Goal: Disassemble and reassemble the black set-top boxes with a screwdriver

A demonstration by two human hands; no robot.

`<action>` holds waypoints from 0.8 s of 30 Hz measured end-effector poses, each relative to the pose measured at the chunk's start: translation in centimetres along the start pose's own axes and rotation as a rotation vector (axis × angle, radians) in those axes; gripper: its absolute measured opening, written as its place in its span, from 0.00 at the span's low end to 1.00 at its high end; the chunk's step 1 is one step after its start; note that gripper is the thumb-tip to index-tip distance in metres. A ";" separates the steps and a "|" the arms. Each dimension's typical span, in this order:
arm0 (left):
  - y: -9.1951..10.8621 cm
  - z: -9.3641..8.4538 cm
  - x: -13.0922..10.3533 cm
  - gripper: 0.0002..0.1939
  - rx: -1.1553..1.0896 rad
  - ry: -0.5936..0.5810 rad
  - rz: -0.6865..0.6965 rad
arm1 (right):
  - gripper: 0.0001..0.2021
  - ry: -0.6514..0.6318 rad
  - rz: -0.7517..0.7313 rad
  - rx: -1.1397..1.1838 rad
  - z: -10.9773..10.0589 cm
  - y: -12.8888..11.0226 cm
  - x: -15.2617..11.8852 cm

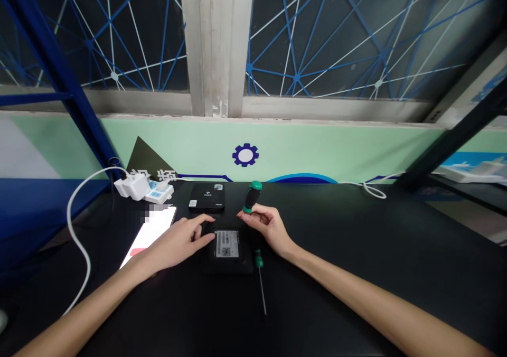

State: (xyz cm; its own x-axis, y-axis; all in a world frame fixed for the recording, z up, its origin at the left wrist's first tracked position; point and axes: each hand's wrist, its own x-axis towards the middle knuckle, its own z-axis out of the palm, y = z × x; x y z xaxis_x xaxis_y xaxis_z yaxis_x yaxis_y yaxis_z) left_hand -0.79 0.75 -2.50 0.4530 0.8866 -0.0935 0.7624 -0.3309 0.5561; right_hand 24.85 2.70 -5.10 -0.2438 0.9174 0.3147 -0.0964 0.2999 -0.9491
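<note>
One screwdriver (253, 193) in right hand (270, 228), left hand (186, 238) at box (227, 245) edge — tabletop (376, 246) rightward

This looks like an electronics workshop or training lab: the right fingers (253, 221) hold a green-handled screwdriver (252, 196), a second screwdriver (259, 260) lies just nearer than them on the black surface (356, 251), and a power strip (158, 192) sits to their left. Beyond the fingers, a pale green wall (317, 151) bears a gear emblem (245, 155) under line-patterned windows (356, 35).
</note>
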 end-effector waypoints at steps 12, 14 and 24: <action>0.0 -0.2 0.0 0.27 0.018 0.007 0.011 | 0.14 0.010 0.033 0.033 0.1 -0.2 0.2; -0.1 -0.2 0.0 0.27 0.019 0.012 0.019 | 0.15 0.012 0.040 0.043 0.2 -0.2 0.2; 0.6 -0.5 -0.1 0.25 0.026 0.006 0.007 | 0.18 0.001 0.055 0.016 0.2 -0.6 -0.1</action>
State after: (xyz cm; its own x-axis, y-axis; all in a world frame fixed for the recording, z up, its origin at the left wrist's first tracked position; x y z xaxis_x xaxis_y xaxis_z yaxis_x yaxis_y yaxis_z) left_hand -0.61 0.60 -1.69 0.4558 0.8860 -0.0846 0.7708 -0.3454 0.5353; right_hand 24.72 2.40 -4.55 -0.2485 0.9326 0.2618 -0.0979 0.2447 -0.9647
